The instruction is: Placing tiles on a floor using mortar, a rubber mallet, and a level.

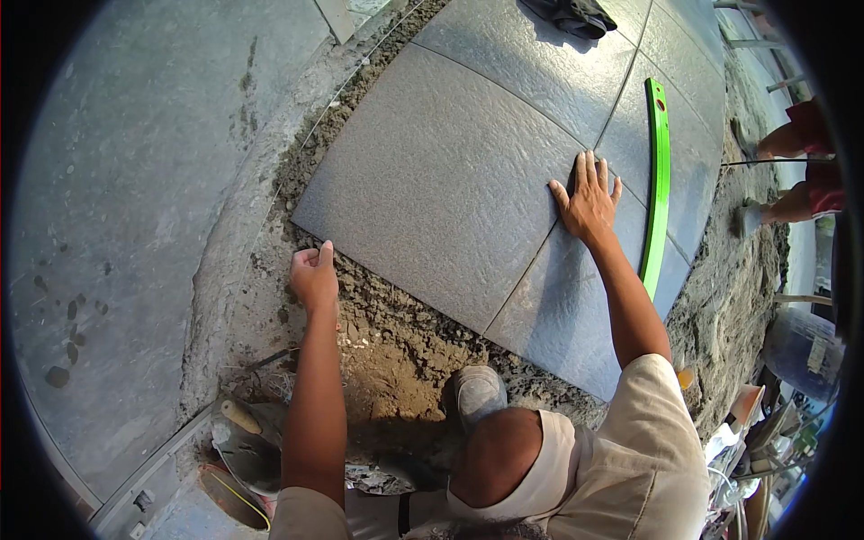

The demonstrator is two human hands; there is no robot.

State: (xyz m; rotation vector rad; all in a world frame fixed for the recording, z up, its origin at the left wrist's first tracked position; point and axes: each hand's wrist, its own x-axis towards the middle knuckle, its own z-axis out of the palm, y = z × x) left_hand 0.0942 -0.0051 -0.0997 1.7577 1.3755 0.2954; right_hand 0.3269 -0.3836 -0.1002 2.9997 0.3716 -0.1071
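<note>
A large grey textured floor tile (432, 180) lies in front of me, its left and near edges bordered by rough mortar (387, 315). My left hand (315, 277) is at the tile's near left edge, fingers curled in and one fingertip up against the edge. Whether something is pinched in it is hidden. My right hand (589, 205) rests flat, fingers stretched, over the joint between this tile and its neighbours, close to where their corners meet. To its right, a long bright green spirit level (660, 180) lies across the neighbouring tiles.
A taut string (337, 94) runs beside the left mortar edge, with a concrete floor (135, 198) beyond. A wooden-handled tool (240, 416) sits lower left. My shoe (479, 393) stands in the soil. Another person's legs (787, 139) and a clear bucket (804, 351) are at right.
</note>
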